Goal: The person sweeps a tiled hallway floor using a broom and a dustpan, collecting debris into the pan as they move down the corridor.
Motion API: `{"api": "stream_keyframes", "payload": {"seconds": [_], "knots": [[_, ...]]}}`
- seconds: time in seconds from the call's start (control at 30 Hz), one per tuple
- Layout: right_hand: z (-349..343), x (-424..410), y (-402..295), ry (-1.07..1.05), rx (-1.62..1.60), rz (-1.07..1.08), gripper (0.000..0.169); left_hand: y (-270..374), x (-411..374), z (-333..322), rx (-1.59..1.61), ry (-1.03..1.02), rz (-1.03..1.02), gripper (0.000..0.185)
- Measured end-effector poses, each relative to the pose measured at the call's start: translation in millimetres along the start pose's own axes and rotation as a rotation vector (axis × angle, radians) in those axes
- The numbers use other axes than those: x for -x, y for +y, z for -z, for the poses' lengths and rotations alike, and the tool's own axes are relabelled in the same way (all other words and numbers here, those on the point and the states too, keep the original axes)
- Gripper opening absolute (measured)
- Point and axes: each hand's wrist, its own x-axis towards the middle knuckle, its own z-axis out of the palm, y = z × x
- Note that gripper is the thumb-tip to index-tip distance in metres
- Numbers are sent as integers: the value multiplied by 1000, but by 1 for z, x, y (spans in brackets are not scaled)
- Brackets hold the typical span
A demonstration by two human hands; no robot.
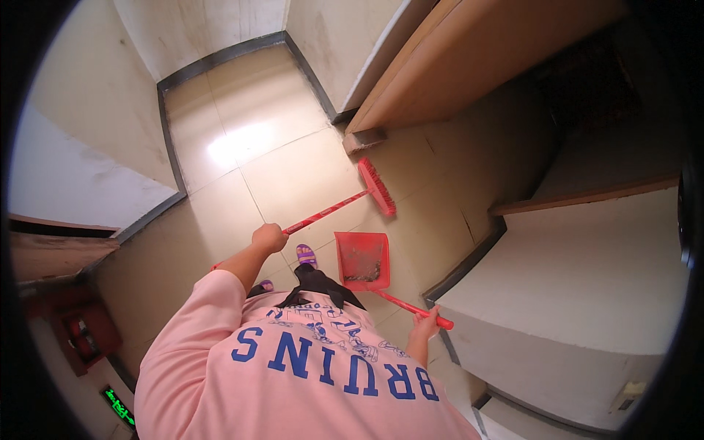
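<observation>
My left hand (269, 237) is closed around the handle (324, 213) of a red push-style broom. Its bristled head (377, 187) rests on the tiled floor, ahead and to the right, near the foot of a wooden door. In my right hand (424, 324) is the red handle of a plastic dustpan (346, 242), held near its end. The pan lies to the right of my feet, its wide mouth facing the broom head. Grey dust and small debris (366, 270) lie in the pan, mostly towards the handle side. A little floor separates the pan from the bristles.
A brown door (429, 66) stands at upper right, with a block (364, 141) at its foot. Pale walls with dark skirting (176, 143) bound the tiled floor (286, 165). To the lower left are a red box (82, 335) and a lit green sign (117, 407). A purple sandal (306, 256) shows below me.
</observation>
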Motion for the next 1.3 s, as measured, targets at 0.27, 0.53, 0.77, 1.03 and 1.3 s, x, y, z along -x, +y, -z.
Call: {"api": "stream_keyframes", "payload": {"seconds": [0.27, 0.53, 0.77, 1.03, 1.3], "knots": [[-59, -49, -36, -9, 119, -14, 47, 5, -9, 0, 27, 15, 115, 41], [-137, -54, -49, -244, 160, 118, 39, -120, 66, -6, 214, 6, 437, 41], [-197, -18, -55, -484, 226, 105, 35, -208, 182, -66, 495, 41, 734, 32], [-263, 9, -49, -657, 306, 147, 33, -206, 321, -116, 943, 63, 1064, 23], [-273, 30, -53, -795, 313, 181, 32, -189, 336, -138, 1005, 257, 1040, 28]]}}
